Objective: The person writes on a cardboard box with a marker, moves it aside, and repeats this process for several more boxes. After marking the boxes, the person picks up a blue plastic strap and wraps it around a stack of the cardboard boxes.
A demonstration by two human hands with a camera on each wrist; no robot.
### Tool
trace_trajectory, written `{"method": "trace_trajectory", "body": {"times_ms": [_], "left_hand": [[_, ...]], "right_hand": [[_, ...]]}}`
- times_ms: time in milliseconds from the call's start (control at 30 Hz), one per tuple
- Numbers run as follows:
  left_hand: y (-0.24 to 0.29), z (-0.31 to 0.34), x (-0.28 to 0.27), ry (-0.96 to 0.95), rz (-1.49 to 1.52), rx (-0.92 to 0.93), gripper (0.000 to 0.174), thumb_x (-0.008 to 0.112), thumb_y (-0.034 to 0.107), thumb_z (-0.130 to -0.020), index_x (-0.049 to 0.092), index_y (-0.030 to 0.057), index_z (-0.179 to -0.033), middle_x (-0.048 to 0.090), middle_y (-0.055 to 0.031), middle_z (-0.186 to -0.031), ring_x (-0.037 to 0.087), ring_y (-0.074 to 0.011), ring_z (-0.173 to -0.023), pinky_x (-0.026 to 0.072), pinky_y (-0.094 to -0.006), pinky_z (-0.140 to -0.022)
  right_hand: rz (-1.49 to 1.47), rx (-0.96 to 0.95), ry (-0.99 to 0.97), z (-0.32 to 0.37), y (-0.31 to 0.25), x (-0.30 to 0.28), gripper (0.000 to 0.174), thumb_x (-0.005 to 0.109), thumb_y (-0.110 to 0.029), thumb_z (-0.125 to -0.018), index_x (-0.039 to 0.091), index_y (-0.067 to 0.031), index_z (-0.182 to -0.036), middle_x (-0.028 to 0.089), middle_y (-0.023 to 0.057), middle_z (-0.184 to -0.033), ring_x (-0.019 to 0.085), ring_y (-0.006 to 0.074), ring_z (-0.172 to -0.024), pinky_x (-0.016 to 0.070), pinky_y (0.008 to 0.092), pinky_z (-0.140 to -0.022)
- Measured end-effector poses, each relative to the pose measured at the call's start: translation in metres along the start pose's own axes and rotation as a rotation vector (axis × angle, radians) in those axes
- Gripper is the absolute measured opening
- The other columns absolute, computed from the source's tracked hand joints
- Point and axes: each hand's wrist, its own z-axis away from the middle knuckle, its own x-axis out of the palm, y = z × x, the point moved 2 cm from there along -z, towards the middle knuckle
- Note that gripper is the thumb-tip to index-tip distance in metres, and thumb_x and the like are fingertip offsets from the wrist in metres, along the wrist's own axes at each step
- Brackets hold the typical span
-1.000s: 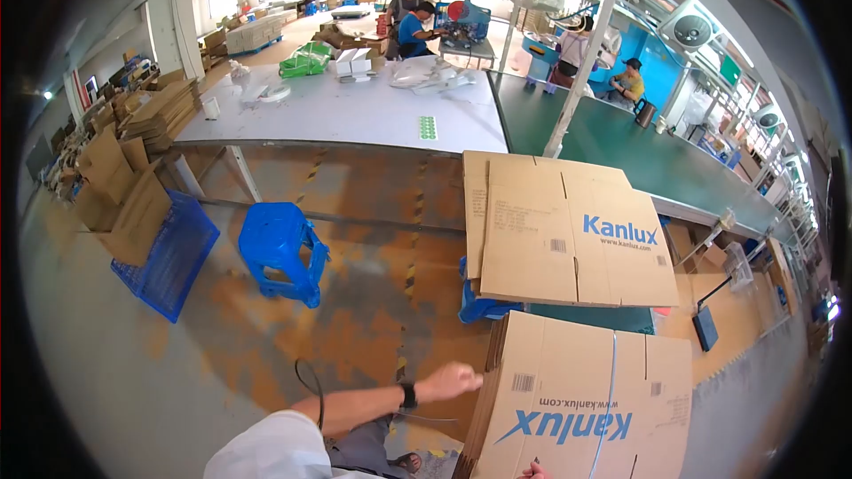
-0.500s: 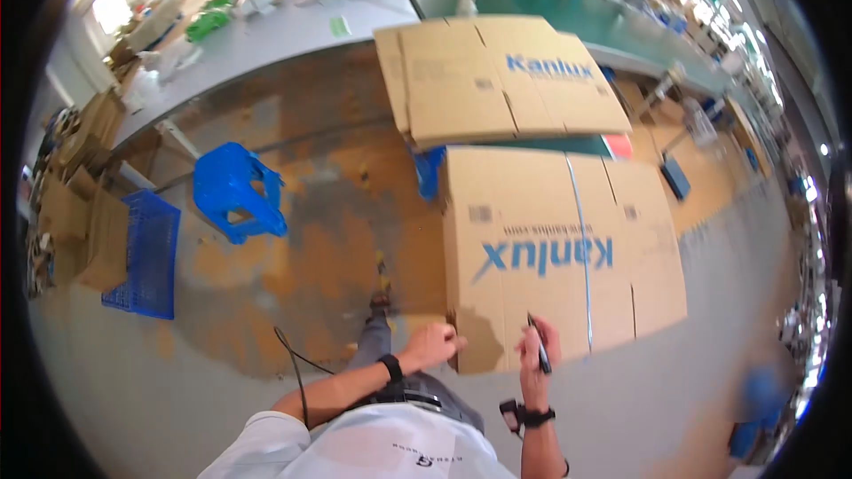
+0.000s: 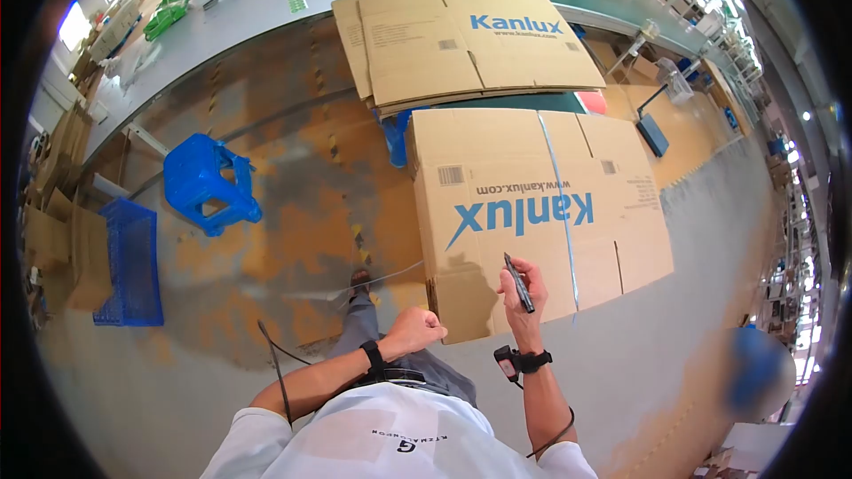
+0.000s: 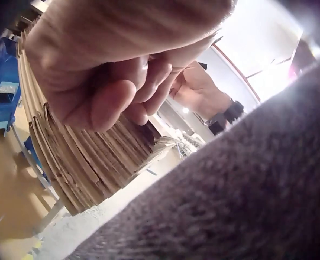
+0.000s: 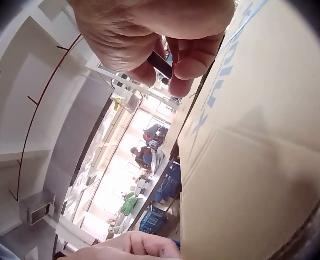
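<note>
A thin dark tool (image 3: 519,283) is pinched like a pen in the right hand (image 3: 525,303), above the near edge of the boxes (image 3: 497,168), which are kept together by a strap (image 3: 552,186). The left hand (image 3: 415,330) is balled up beside them, empty.

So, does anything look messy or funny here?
A loose white strap trails across the floor by the person's shoe, and the floor's paint is worn into orange patches. The cardboard stack looks tidy.
</note>
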Motion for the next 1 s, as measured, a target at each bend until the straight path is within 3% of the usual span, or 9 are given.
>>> {"method": "trace_trajectory", "body": {"times_ms": [133, 233, 367, 533, 667, 833, 1000], "left_hand": [[-0.023, -0.016, 0.004, -0.080, 0.114, 0.018, 0.022, 0.073, 0.021, -0.077, 0.069, 0.0007, -0.070, 0.065, -0.0012, -0.065, 0.056, -0.0078, -0.061, 0.0442, -0.0269, -0.055], [0.005, -0.010, -0.009, -0.140, 0.071, -0.072, 0.021, 0.074, 0.021, -0.077, 0.069, 0.0023, -0.069, 0.062, 0.0013, -0.063, 0.052, -0.0072, -0.059, 0.0415, -0.0259, -0.054], [0.006, -0.018, -0.013, -0.229, -0.015, -0.079, 0.021, 0.073, 0.021, -0.079, 0.069, 0.0020, -0.071, 0.064, -0.0016, -0.064, 0.056, -0.0079, -0.060, 0.0434, -0.0249, -0.057], [0.016, -0.015, -0.016, -0.110, -0.004, 0.023, 0.026, 0.071, 0.024, -0.085, 0.070, 0.0011, -0.073, 0.063, -0.0007, -0.065, 0.053, -0.0075, -0.060, 0.0417, -0.0267, -0.056], [0.003, -0.028, -0.028, -0.016, 0.048, 0.054, 0.023, 0.070, 0.020, -0.087, 0.067, 0.0004, -0.077, 0.061, 0.0020, -0.068, 0.049, -0.0053, -0.061, 0.0395, -0.0248, -0.055], [0.014, -0.044, -0.050, 0.125, 0.196, 0.061, 0.013, 0.068, 0.013, -0.089, 0.065, 0.0010, -0.087, 0.061, 0.0040, -0.072, 0.051, -0.0033, -0.065, 0.0396, -0.0211, -0.059], [0.042, -0.094, -0.108, 0.343, 0.076, 0.170, 0.011, 0.064, 0.011, -0.091, 0.066, 0.0018, -0.096, 0.063, 0.0030, -0.082, 0.055, -0.0042, -0.073, 0.0444, -0.0211, -0.067]], "right_hand": [[-0.023, 0.019, -0.012, -0.001, -0.006, -0.002, 0.026, 0.058, -0.020, -0.099, 0.060, 0.0003, -0.116, 0.069, 0.0079, -0.093, 0.063, 0.0095, -0.062, 0.0452, 0.0222, -0.051], [-0.039, 0.092, 0.051, 0.005, -0.015, -0.013, 0.024, 0.058, -0.018, -0.099, 0.063, 0.0008, -0.113, 0.067, 0.0062, -0.084, 0.061, 0.0100, -0.060, 0.0494, 0.0249, -0.055], [-0.066, 0.120, 0.200, 0.023, 0.000, -0.043, 0.025, 0.056, -0.019, -0.100, 0.062, 0.0010, -0.113, 0.068, 0.0072, -0.084, 0.062, 0.0096, -0.059, 0.0486, 0.0241, -0.054], [-0.145, 0.185, 0.523, 0.054, 0.010, -0.105, 0.026, 0.053, -0.022, -0.101, 0.055, -0.0015, -0.117, 0.066, 0.0072, -0.080, 0.058, 0.0086, -0.058, 0.0422, 0.0209, -0.050], [-0.089, 0.200, 0.762, 0.076, 0.031, -0.156, 0.024, 0.058, -0.024, -0.099, 0.053, -0.0035, -0.112, 0.065, 0.0054, -0.084, 0.059, 0.0103, -0.065, 0.0446, 0.0220, -0.054], [-0.075, 0.256, 0.746, 0.091, 0.060, -0.166, 0.021, 0.061, -0.019, -0.097, 0.052, -0.0049, -0.110, 0.064, 0.0063, -0.086, 0.061, 0.0107, -0.070, 0.0473, 0.0230, -0.057], [-0.266, 0.334, 0.666, 0.109, 0.086, -0.111, 0.024, 0.063, -0.021, -0.097, 0.050, -0.0063, -0.111, 0.065, 0.0076, -0.088, 0.065, 0.0142, -0.077, 0.0511, 0.0254, -0.062]]}}
